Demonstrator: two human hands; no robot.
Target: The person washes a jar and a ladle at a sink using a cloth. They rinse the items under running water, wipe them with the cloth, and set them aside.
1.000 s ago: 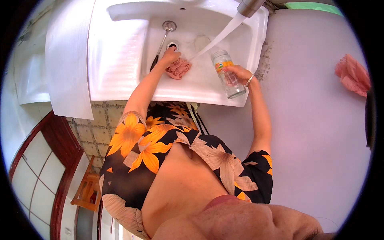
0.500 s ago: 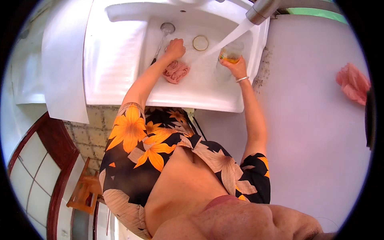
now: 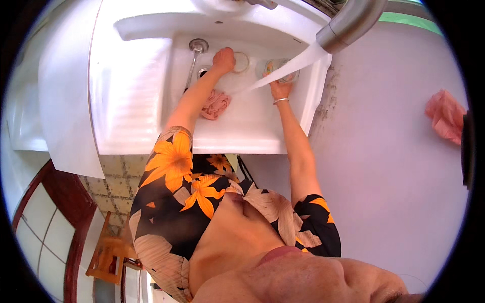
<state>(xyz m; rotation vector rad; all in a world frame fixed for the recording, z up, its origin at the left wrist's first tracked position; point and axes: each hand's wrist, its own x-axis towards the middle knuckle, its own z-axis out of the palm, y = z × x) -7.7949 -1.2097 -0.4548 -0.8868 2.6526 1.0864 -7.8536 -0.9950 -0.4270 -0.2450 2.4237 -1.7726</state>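
Observation:
My right hand is closed around the side of a clear drinking glass with a yellow-orange pattern, tilted inside the white sink. Water from the metal faucet streams down across the near side of the glass. My left hand is closed over the sink floor, at the left edge of a thin round ring or lid. Whatever its fingers hold is hidden. Beside my left forearm lies a crumpled pink cloth. A ladle-like tool with a long handle lies to the left.
A ribbed drainboard forms the sink's left part. On the grey counter to the right lies a crumpled pink plastic bag. A wooden stool stands on the floor at the lower left.
The view has shifted. My left hand has moved right relative to the ring and now meets its edge. The glass in my right hand has turned, and water now crosses it.

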